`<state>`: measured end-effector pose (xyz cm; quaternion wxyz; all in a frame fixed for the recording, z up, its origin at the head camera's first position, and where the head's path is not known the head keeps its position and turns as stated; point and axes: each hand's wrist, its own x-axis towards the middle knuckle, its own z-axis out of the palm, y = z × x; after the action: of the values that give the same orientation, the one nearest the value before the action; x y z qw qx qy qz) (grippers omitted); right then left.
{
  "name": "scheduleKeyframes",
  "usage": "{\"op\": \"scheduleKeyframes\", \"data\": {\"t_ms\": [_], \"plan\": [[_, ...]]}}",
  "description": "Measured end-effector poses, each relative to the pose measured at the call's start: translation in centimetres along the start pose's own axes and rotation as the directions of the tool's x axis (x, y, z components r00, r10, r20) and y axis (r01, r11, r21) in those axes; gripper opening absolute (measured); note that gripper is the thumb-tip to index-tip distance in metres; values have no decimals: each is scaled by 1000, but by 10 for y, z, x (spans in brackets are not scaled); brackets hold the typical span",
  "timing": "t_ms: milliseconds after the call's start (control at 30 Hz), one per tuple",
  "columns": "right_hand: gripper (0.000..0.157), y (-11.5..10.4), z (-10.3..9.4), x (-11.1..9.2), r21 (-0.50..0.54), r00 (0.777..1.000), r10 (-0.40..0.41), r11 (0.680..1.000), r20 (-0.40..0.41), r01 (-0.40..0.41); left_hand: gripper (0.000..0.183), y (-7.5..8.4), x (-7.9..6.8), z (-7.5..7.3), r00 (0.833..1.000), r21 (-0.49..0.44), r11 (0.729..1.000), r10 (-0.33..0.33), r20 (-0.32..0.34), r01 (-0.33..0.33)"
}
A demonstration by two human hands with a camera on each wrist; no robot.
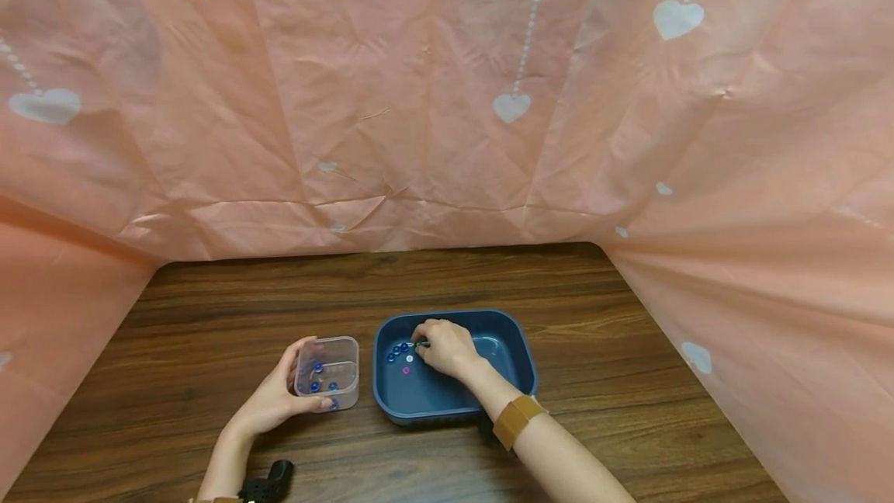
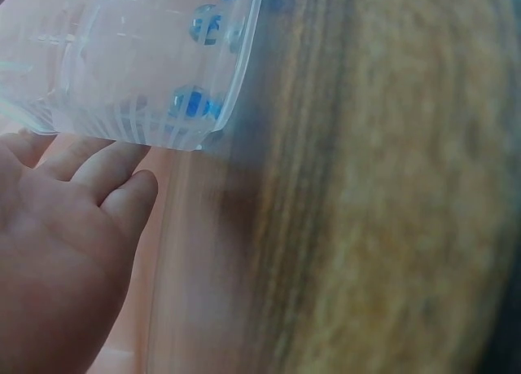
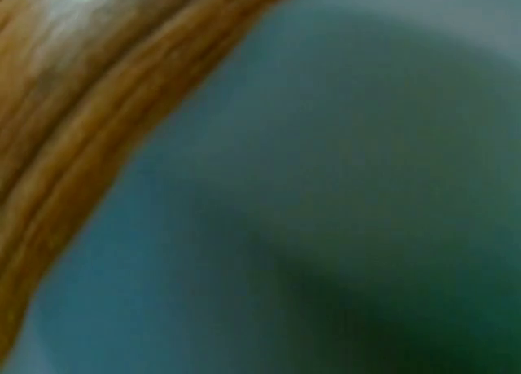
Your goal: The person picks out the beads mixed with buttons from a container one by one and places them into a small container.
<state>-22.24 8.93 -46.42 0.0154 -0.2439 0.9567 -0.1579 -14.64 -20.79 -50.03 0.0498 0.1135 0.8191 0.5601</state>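
Observation:
My left hand (image 1: 272, 402) grips a small clear plastic container (image 1: 347, 402), thumb along the near side and fingers round the far left. Several blue marbles (image 1: 318, 368) lie inside it; the left wrist view shows some through the wall (image 2: 192, 103). My right hand (image 1: 447, 346) reaches down into a dark blue basin (image 1: 455, 415), its fingers bent toward the bottom. A small dark thing (image 1: 423, 344) shows between the fingertips and thumb; I cannot tell whether they pinch it. Just left of them lie blue marbles (image 1: 396, 350), a small white piece (image 1: 410, 359) and a pink ring-like piece (image 1: 407, 370).
Container and basin stand side by side on a dark wood table (image 1: 580, 317). A pink curtain (image 1: 433, 138) with white hearts encloses the back and sides. The right wrist view is blurred, with the basin wall (image 3: 163, 227) filling much of it.

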Motion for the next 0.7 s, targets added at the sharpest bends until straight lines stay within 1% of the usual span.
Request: {"op": "scheduleKeyframes", "data": {"t_ms": [167, 700], "plan": [[13, 0, -6, -1, 13, 1000, -4, 1000, -17, 4, 96, 0, 0, 0, 1000, 5, 1000, 9, -2, -9], [16, 1, -14, -4, 41, 998, -41, 998, -55, 43, 97, 2, 0, 0, 1000, 7, 1000, -13, -3, 13]]}}
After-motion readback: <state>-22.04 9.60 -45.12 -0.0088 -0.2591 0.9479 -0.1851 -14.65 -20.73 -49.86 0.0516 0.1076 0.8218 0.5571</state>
